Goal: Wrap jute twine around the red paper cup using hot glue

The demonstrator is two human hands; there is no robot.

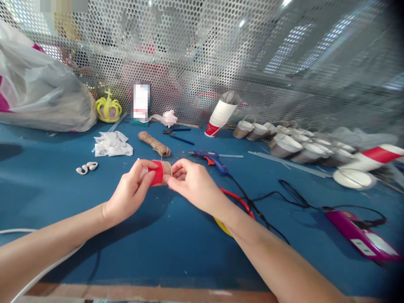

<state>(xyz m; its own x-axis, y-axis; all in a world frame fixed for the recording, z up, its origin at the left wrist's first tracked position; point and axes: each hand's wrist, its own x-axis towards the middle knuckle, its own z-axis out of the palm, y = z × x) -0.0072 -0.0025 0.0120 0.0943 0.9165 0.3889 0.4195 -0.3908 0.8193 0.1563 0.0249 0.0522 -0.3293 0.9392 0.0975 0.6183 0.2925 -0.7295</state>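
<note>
My left hand is closed around a red and white paper cup, held on its side above the blue table. Brown twine is wound in a band around the cup's right end. Fingers and thumb of my right hand pinch at that end, against the twine. Just beyond the cup lies a skein of the same twine, with a strand seeming to run down to the cup. A blue glue gun rests on the table past my right hand.
Blue-handled pliers and crumpled white strips lie behind. Stacked paper cups lean near the mesh wall. Several twine-trimmed cups and a purple power strip with black cable are right. A plastic bag sits left.
</note>
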